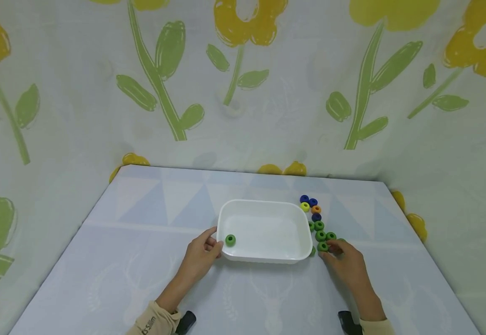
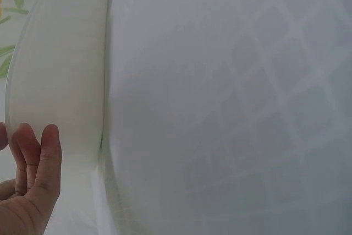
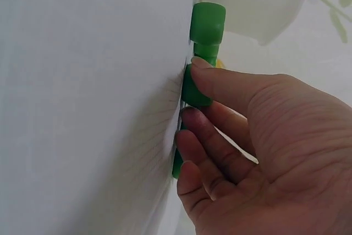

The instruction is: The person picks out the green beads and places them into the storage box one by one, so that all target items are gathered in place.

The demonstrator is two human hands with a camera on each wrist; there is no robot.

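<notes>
A white rectangular tray (image 1: 268, 228) stands on the table, with one green bead (image 1: 230, 240) at its left end. My left hand (image 1: 201, 256) holds the tray at its near left corner; the left wrist view shows bent fingers (image 2: 50, 147) against the outer wall. To the right of the tray, my right hand (image 1: 347, 265) pinches a green ring-shaped bead (image 3: 197, 89) between thumb and index finger, down at the tabletop. Other green beads (image 1: 320, 236) lie around that hand, some partly hidden by it or by the tray wall.
Beyond the green beads lie several blue beads (image 1: 304, 198), a yellow bead (image 1: 304, 207) and an orange bead (image 1: 316, 209), close to the tray's far right corner. A pale patterned cloth covers the table (image 1: 268, 298). Behind it hangs a flower-printed curtain (image 1: 289, 93).
</notes>
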